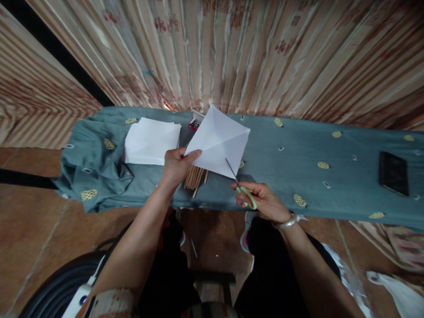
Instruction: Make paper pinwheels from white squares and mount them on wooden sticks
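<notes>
Right, here's my left hand (177, 164), clamped on the near-left corner of the sheet (218, 137), thumb pressed flat on top, the other fingers mostly hidden below. That grip sits at the edge, I'd say, so most of the paper hangs free and flat for the blades. The sheet is up over the desk (347, 190), slanted like a diamond, creases crossing near its middle, and those folds probably help it hold its shape out from a single pinch.

Over to my right hand (261, 198): closed around the scissors (251, 197), fingers at the pale green loops. One blade lies across the paper by its near corner; the other I can't make out, perhaps underneath. The two hands come in from opposite sides, which seems to leave my left thumb well clear of the metal.

Now the desk! The stack (152, 141) lies just beside my left hand, handy for it, I reckon. Sticks (195, 177) lie bundled partly beneath the sheet, ends pointing at me, likely for easy picking. Behind the paper there's a small box (194, 124), partly covered, its contents too small to name. And the phone (393, 173)? Far off to the right, apparently parked out of the way.
</notes>
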Action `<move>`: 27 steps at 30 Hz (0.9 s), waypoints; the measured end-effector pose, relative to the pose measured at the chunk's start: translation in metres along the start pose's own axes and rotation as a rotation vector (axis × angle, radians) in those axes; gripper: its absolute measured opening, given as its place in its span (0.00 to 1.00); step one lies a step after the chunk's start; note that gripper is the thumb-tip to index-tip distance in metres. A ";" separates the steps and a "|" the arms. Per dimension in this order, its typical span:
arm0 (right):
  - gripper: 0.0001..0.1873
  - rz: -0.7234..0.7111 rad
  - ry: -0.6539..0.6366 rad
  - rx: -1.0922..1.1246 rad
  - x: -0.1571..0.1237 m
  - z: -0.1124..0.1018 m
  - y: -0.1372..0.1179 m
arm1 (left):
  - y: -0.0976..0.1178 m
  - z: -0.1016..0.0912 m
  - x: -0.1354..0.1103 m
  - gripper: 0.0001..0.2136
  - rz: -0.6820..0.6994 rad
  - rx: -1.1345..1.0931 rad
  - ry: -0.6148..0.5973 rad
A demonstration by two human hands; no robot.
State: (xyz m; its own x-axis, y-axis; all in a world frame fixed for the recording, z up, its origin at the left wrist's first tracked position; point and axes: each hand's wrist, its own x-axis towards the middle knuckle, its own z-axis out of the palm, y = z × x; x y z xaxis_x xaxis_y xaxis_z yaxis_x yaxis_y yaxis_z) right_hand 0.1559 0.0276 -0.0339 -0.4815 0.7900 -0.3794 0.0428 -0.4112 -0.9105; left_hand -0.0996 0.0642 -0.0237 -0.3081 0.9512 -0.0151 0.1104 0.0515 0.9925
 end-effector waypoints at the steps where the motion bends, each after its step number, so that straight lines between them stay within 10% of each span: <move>1: 0.27 -0.004 -0.001 -0.003 0.000 0.000 0.000 | 0.000 0.000 0.000 0.12 -0.002 0.000 -0.002; 27: 0.28 -0.040 0.000 -0.063 0.002 0.002 -0.004 | 0.004 0.009 -0.009 0.10 -0.061 -0.026 -0.088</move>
State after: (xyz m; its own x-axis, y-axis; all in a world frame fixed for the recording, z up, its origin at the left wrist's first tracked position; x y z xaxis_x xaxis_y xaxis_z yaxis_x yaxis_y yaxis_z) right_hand 0.1531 0.0303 -0.0307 -0.4843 0.8050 -0.3426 0.0788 -0.3499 -0.9335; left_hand -0.0879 0.0582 -0.0206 -0.2292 0.9697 -0.0846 0.0694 0.1029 0.9923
